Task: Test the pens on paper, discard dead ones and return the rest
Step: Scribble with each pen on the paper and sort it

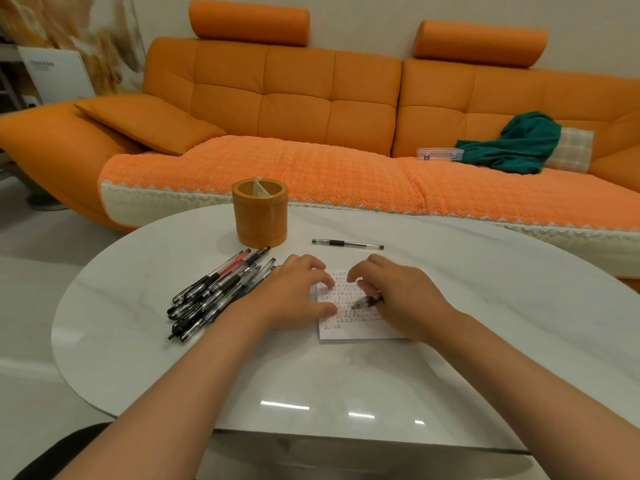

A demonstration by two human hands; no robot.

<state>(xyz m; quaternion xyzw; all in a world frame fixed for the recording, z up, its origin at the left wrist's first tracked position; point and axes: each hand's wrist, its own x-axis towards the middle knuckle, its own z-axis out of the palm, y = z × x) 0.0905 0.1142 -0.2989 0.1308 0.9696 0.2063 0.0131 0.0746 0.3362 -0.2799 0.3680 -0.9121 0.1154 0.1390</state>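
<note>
"Pens (221, 292) — where do they lie?"

"Most are in a loose heap on the white table (138, 341), just left of the paper (349, 329) and in front of the orange pen holder (260, 213), which stands upright. One lone pen (347, 244) lies apart, beyond the paper, flat and crosswise."

"And the hands?"

"Both are over the paper. The left hand (298, 294) rests on its left edge, fingers gently bent, fingertips and thumb pressing on the sheet, nothing gripped. The right hand (394, 292) is curled around a blurred pen (367, 302) whose tip points left, low over the written rows. Whether the tip touches the sheet I cannot tell."

"What is on the sheet?"

"Rows of small marks fill most of it, with a couple more in the lowest row at the left."

"Anything behind?"

"An orange sofa (294, 109) — on its right seat a green cloth (512, 143), a clear plastic box (438, 154) just beside it, and a checked cushion (571, 150) behind the cloth."
</note>
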